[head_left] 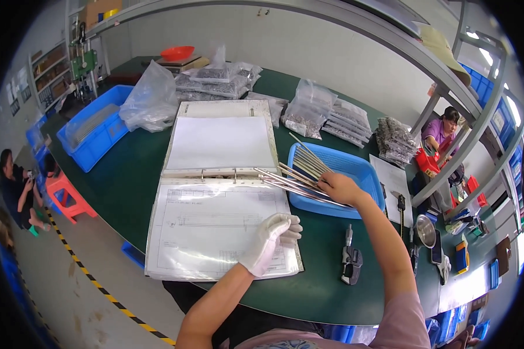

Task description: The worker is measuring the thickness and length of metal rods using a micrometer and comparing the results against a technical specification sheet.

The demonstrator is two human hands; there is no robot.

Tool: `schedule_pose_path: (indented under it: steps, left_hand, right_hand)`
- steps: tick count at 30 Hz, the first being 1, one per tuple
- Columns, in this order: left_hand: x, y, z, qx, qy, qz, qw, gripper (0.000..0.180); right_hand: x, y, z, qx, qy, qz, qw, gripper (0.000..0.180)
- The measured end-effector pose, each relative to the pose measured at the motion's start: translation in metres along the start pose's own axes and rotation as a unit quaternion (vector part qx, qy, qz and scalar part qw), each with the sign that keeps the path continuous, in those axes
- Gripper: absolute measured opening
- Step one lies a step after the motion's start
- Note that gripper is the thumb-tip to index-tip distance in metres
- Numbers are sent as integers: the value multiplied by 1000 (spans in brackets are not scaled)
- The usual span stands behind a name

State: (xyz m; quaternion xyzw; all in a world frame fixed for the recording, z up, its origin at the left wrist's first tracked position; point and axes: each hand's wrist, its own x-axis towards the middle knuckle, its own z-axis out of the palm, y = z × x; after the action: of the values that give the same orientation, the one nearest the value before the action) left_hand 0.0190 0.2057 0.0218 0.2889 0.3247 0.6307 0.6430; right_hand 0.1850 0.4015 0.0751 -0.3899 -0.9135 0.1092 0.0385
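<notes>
My left hand, in a white glove, hovers over the lower page of an open ring binder. Its fingers are loosely curved and slightly apart, with nothing visible in them. My bare right hand is closed on a bundle of thin metal rods at the blue plastic basket. The rods' left ends stick out past the basket's rim toward the binder. More rods lie in the basket, leaning up over its far left edge. Under clear film, the binder's lower page bears a line drawing; its upper sheet is blank white.
A digital micrometer lies right of the binder, and calipers rest on papers past the basket. Bagged small parts are piled at the back. A blue bin stands at left. Another person sits at far right.
</notes>
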Motion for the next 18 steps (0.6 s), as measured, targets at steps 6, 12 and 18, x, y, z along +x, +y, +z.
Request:
schedule_pose_path:
  steps: [6,12,18]
  left_hand:
    - [-12,25,11,102,11,75,992,31]
    - [-31,101,74,162,21,382,910,37]
    - [-32,93,79,168,-14,261,950,24]
  right_hand:
    - [-33,-38,-47,135,155,-122,971,16]
    - [-83,-113,-60,246,58,-246,936,13]
    - [-102,-113,-8,396,17,-229,889,19]
